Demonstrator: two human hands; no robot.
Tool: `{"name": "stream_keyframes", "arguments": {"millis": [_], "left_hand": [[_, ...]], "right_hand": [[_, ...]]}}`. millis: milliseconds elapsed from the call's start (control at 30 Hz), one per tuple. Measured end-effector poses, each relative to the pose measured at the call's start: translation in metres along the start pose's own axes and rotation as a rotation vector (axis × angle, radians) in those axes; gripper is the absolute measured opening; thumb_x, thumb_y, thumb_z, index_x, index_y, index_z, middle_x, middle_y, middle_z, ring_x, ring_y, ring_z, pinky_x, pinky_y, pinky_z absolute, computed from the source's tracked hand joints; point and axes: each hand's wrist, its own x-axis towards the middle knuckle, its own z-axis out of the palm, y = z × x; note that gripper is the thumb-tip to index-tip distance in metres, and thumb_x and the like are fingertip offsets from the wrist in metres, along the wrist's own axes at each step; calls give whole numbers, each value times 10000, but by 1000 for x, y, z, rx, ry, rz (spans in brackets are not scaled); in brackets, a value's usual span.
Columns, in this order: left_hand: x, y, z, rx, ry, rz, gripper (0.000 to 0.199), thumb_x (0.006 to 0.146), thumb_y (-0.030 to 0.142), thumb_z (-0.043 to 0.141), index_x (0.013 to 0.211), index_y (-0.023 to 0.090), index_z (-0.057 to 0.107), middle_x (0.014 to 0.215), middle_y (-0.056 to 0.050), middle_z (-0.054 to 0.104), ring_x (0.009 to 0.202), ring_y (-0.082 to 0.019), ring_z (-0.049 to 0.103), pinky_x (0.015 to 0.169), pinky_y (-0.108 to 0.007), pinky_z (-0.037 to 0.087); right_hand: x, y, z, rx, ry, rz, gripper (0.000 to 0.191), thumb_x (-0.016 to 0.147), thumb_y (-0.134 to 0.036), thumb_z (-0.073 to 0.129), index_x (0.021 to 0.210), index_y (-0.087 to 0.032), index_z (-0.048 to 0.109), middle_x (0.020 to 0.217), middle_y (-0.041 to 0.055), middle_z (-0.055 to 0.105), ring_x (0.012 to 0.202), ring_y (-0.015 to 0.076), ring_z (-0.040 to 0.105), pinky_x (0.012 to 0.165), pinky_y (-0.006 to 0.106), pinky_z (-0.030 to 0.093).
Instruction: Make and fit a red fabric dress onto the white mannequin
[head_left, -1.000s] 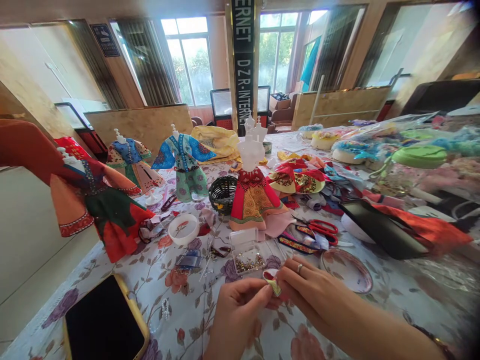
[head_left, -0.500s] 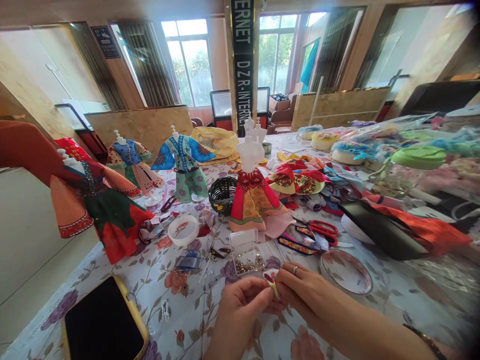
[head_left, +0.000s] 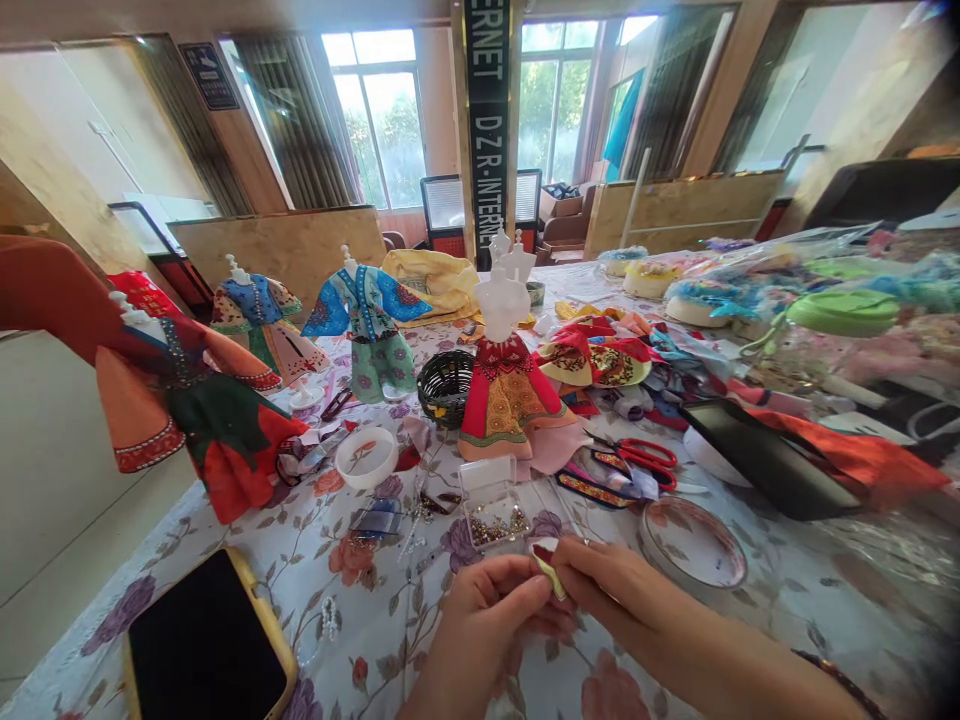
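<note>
Hands, left hand (head_left: 481, 606) and right hand (head_left: 616, 582), are close together, both clamped on one small yellow-and-red fabric piece (head_left: 550, 568).

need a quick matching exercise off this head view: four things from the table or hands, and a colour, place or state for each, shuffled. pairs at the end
Things
1. phone
2. scissors
3. woven basket
4. small cloth piece

Descriptions
A. round and open-topped
B. held between the left hand and right hand
C. in a yellow case
D. red-handled

Pairs: 1-C, 2-D, 3-A, 4-B
</note>
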Motion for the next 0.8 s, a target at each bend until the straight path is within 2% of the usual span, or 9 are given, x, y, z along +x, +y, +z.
{"name": "stream_keyframes", "arguments": {"millis": [133, 267, 400, 533, 700, 800], "left_hand": [[1, 0, -1, -67, -41, -16, 224, 611, 322, 823, 646, 125, 722, 594, -20, 660, 504, -74, 602, 559, -160, 510], [2, 0, -2, -89, -62, -30, 212, 612, 304, 823, 661, 126, 718, 595, -17, 653, 504, -78, 607, 522, -152, 494], [1, 0, -1, -73, -62, -36, 204, 641, 311, 801, 683, 132, 712, 594, -20, 652, 470, -73, 592, 394, -121, 394], [-1, 2, -1, -34, -62, -55, 234, 649, 341, 791, 692, 129, 701, 574, -30, 652, 424, -64, 557, 301, -120, 256], [-3, 3, -2, -14, -43, -63, 248, 646, 346, 788, 710, 124, 698, 572, -27, 648, 409, -49, 526, 308, -122, 240], [-4, 3, -2, 3, -40, -72, 254, 648, 357, 784, 698, 126, 689, 563, -26, 645, 390, -45, 501, 319, -129, 253]], "right_hand": [[-2, 10, 9, 72, 38, 17, 419, 980, -468, 266, 865, -226, 588, 845, 40, 644, 740, 157, 585, 667, 276, 485], [0, 4, 8, 101, 57, 10, 474, 977, -502, 243, 832, -213, 589, 787, 34, 637, 700, 149, 571, 639, 266, 479], [1, -2, 5, 97, 55, -5, 461, 986, -467, 246, 819, -209, 590, 750, 27, 628, 676, 142, 567, 627, 255, 484], [-2, 5, 8, 75, 68, 9, 383, 987, -432, 298, 881, -217, 597, 842, 33, 645, 768, 151, 591, 707, 267, 505], [-5, 8, 9, 64, 57, -3, 338, 992, -389, 311, 948, -221, 601, 915, 41, 656, 829, 157, 611, 752, 267, 517], [-5, 2, 5, 26, 57, -34, 358, 996, -350, 279, 902, -228, 602, 912, 38, 663, 812, 154, 621, 746, 262, 521]]}}
